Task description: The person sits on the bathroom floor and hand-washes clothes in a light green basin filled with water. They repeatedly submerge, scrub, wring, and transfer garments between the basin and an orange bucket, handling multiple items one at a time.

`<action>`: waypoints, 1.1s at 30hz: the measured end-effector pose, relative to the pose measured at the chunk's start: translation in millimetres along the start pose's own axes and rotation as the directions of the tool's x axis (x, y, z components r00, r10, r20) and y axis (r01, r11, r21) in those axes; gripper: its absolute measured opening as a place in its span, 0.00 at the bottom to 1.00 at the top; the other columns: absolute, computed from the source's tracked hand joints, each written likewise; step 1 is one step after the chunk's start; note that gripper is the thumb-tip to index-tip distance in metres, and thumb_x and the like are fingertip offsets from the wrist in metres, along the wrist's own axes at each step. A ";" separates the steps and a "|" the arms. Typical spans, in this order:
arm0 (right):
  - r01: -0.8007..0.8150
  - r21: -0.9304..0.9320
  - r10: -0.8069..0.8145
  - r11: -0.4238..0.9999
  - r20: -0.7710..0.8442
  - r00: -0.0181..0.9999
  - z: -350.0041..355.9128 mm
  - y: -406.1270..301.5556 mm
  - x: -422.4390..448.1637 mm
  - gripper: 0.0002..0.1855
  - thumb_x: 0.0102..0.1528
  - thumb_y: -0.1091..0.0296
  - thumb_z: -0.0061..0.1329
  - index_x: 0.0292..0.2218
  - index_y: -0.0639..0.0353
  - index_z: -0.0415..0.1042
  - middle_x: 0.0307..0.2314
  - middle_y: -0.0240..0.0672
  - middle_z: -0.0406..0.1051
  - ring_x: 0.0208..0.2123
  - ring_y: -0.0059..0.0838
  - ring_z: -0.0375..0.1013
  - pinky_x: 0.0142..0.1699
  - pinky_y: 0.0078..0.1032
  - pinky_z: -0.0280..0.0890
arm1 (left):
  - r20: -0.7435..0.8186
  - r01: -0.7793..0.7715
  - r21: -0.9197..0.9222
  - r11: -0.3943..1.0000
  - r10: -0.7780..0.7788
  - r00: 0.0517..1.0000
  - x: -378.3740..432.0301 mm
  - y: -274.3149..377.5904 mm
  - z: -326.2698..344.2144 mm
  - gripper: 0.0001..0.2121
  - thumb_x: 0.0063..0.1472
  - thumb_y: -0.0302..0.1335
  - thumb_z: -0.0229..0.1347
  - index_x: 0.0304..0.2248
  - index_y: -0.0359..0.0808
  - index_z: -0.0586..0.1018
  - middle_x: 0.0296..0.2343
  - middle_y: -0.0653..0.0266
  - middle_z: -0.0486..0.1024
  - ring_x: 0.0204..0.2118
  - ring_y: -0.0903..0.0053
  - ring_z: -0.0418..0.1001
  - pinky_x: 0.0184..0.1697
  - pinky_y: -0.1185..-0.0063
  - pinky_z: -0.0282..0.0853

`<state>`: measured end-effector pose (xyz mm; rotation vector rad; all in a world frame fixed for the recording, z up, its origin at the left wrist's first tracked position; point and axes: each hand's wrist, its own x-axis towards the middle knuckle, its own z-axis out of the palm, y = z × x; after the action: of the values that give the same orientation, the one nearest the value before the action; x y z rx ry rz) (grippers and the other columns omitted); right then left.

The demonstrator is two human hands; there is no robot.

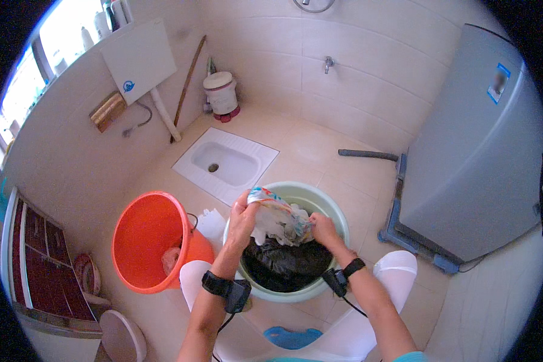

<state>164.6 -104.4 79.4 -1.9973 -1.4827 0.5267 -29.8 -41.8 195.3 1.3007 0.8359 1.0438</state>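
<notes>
A white cloth garment (278,219) with a patterned edge in blue and orange is stretched between my two hands. My left hand (243,217) grips its upper left end, and my right hand (324,230) pinches the right end. Below the cloth stands a pale green plastic basin (339,210). Black fabric (289,262) lies bunched in the basin, dark and wet-looking. The lower part of the white cloth hangs against the black fabric; where they touch is hard to make out.
An orange bucket (140,240) holding a pinkish thing (171,260) stands left of the basin. Ahead is a squat toilet (226,158) set in the tiled floor. At right stands a grey washing machine (470,158) on a wheeled base, with a drain hose (366,154).
</notes>
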 end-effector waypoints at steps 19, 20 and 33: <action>0.032 0.548 -0.217 0.836 0.277 0.936 -27.3 -69.8 13.8 0.18 0.38 0.77 0.45 0.35 0.64 0.64 0.27 0.38 0.67 0.28 0.21 0.66 0.29 0.18 0.62 | 0.341 -0.213 0.563 0.798 0.010 0.940 -14.8 -71.6 13.5 0.29 0.41 0.28 0.57 0.44 0.34 0.59 0.35 0.50 0.67 0.38 0.59 0.65 0.41 0.72 0.60; 0.007 0.706 -0.358 0.708 0.350 0.866 -26.3 -68.4 14.3 0.20 0.38 0.77 0.45 0.37 0.64 0.63 0.28 0.39 0.67 0.28 0.21 0.66 0.29 0.17 0.62 | 0.246 -0.135 0.603 0.786 -0.022 0.969 -10.7 -74.4 11.7 0.23 0.44 0.26 0.55 0.41 0.33 0.63 0.30 0.57 0.71 0.33 0.67 0.69 0.37 0.76 0.63; 0.079 0.264 -0.153 0.961 0.275 0.949 8.0 16.3 27.1 0.11 0.41 0.72 0.41 0.30 0.59 0.68 0.24 0.45 0.68 0.29 0.35 0.67 0.36 0.27 0.60 | 0.189 0.303 -0.226 0.926 -0.264 0.946 7.9 -52.9 -22.3 0.16 0.44 0.14 0.40 0.34 0.32 0.71 0.28 0.65 0.70 0.29 0.82 0.67 0.29 0.87 0.61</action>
<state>179.4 -80.1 63.5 -1.6759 -1.6060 0.9441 -41.0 -25.0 140.9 0.9953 0.7216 0.7781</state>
